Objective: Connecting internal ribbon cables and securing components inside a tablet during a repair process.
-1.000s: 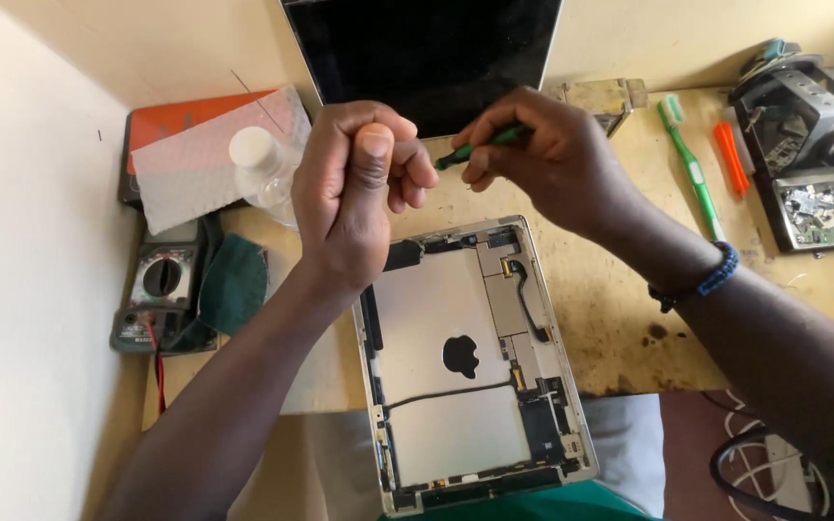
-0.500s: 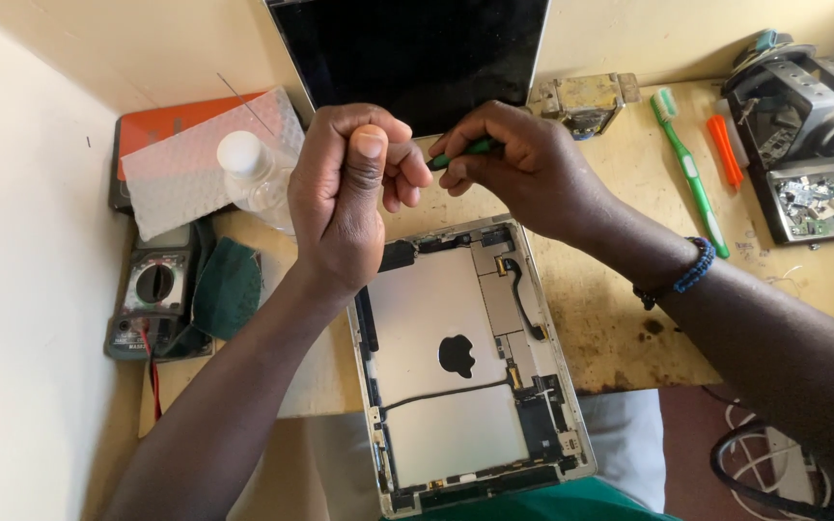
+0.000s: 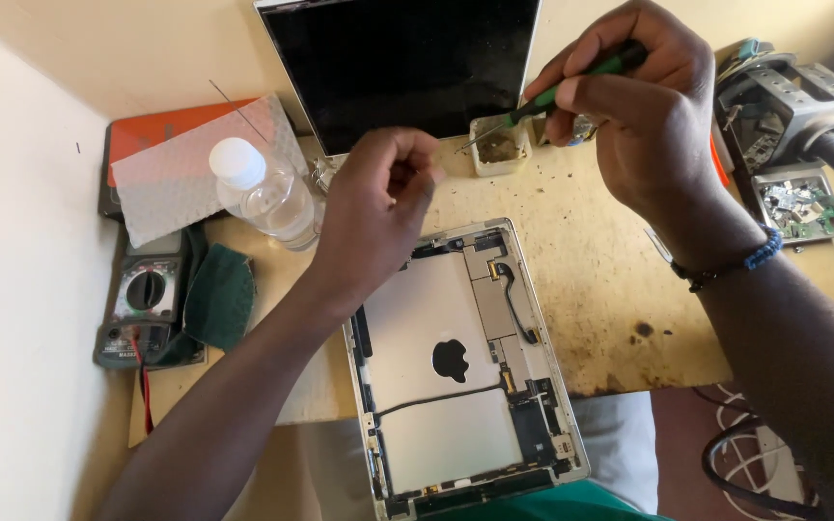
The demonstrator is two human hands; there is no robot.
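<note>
A clear plastic bottle with a white cap [image 3: 263, 193] stands beside a grey multimeter [image 3: 144, 301] and dark green cloth [image 3: 219, 294]. A black glass screen panel [image 3: 403, 68] leans against the wall.

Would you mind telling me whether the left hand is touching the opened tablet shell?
Cannot tell: in the head view the left hand overlaps the tablet shell, hiding any contact.

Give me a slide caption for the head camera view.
Right hand dips green-handled tool toward small tray; left hand hovers over opened tablet.
</note>
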